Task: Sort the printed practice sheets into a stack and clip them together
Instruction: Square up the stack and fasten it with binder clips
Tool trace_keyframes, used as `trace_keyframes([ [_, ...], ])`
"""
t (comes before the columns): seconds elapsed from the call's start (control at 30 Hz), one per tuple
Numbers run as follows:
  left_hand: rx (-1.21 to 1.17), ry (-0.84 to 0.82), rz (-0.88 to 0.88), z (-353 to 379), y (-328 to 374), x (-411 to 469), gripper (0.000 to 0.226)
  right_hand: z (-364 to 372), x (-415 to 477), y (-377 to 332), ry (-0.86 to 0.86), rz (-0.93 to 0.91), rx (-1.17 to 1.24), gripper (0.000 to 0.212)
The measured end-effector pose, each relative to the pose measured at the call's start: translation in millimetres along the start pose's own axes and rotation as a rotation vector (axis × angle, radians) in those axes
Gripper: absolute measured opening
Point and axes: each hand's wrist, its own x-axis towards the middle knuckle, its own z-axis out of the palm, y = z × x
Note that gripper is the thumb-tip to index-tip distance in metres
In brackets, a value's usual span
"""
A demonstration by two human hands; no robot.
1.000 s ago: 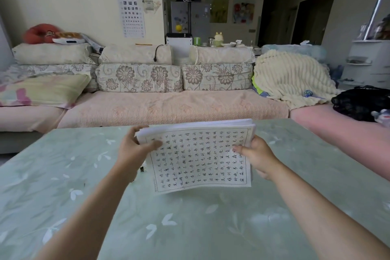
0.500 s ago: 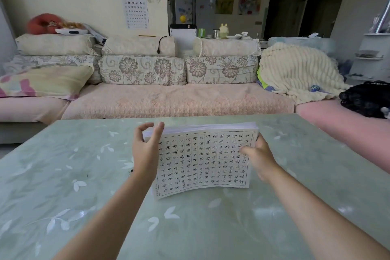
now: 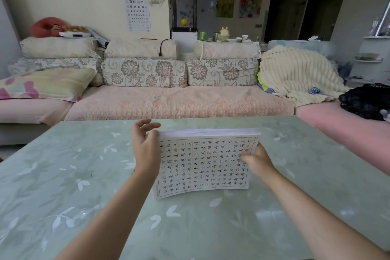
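The stack of white printed practice sheets (image 3: 202, 162), gridded with black handwritten-style characters, stands on its lower long edge on the pale green, leaf-patterned glass tabletop (image 3: 63, 186). It is in the far half, about midway between the left and right edges, with its printed face towards the person. The bottom left corner bows forward a little, while the top edges look fairly level.

A second ago the left hand (image 3: 145, 150) gripped the top left corner, thumb over the front sheet. Now it has let go: the palm lies flat against the stack's left side edge and the fingers (image 3: 147, 125) are spread loosely above that corner, pinching nothing. The right hand (image 3: 256, 163) has kept its hold on the right edge, thumb pressed on the front sheet; its other fingers are behind the paper and hidden, so I cannot tell how they lie. The stack also sits more upright than it did.

This looks like squaring up rather than sorting — one hand steadies while the other pats the side edge flush. The sheets seem to be gathered, so what is probably left is to finish aligning them and put the clip on. No clip can be made out for certain. A small dark thing (image 3: 133, 172) shows on the tabletop beside the left wrist, but it is too hidden to identify. With only the right hand pinching, the loose left side could fan or slip before it is clipped.
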Motion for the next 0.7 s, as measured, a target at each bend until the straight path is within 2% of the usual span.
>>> trace_keyframes([
  [0.13, 0.073, -0.006, 0.093, -1, 1, 2, 0.026, 2, 1, 1, 0.045, -0.002, -0.005, 0.039],
  [0.3, 0.211, -0.064, 0.245, -3, 12, 7, 0.039, 4, 3, 2, 0.017, 0.014, 0.004, 0.038],
  [0.37, 0.498, -0.14, 0.355, -3, 18, 12, 0.035, 2, 5, 2, 0.007, 0.026, 0.0, 0.035],
  [0.43, 0.965, -0.195, 0.529, 3, 24, 16, 0.024, 3, 7, 3, 0.012, 0.035, -0.01, 0.034],
  [0.47, 1.163, -0.232, 0.633, 10, 28, 16, 0.026, 3, 7, 3, 0.011, 0.041, -0.021, 0.034],
  [0.53, 1.348, -0.453, 0.782, 37, 35, 9, 0.048, 3, 6, 1, 0.009, 0.042, -0.034, 0.034],
  [0.63, 1.424, -0.868, 0.823, 85, 30, -9, 0.078, 2, 6, 2, -0.007, 0.036, -0.017, 0.037],
  [0.7, 1.462, -0.972, 0.783, 106, 25, -16, 0.068, 1, 5, 2, -0.021, 0.035, -0.004, 0.038],
])
